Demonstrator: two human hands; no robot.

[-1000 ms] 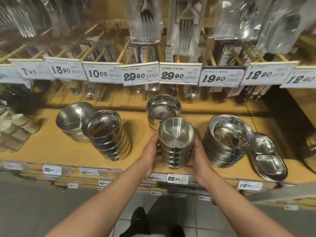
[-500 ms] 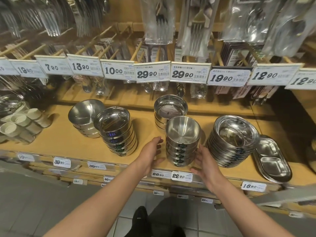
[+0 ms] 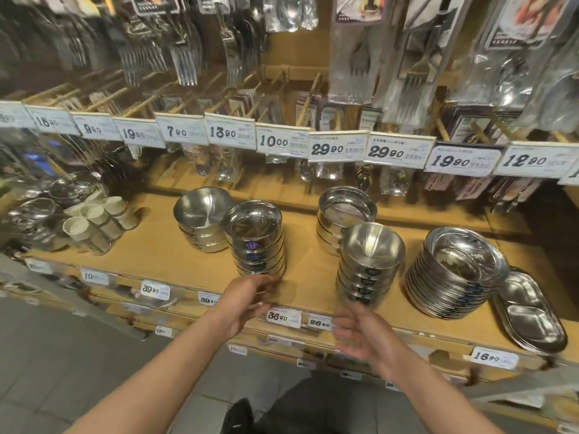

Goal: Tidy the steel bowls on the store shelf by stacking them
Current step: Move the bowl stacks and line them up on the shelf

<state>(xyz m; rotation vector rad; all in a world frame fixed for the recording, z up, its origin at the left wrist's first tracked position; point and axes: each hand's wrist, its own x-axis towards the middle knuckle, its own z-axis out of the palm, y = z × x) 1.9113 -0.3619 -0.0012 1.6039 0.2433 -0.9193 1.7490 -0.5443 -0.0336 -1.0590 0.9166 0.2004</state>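
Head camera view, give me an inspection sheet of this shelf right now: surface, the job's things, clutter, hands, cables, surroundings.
Surface: wooden shelf, price tags along its front edge.
Job's things: five steel stacks; rounded bowl stack front centre, labelled bowl stack, two stacks behind, shallow plate stack on the right.
Clutter: divided oval trays far right; pale cups lying at left.
Hands: left hand and right hand open, holding nothing, blurred.
Cables: nothing seen.
Surroundings: packaged forks hanging above.

A wooden shelf (image 3: 156, 245) ran across the store aisle, white price tags (image 3: 338, 147) clipped along a rail above it. Packaged forks (image 3: 185, 57) hung overhead on wooden pegs. The floor (image 3: 56, 364) below looked grey, possibly tiled.
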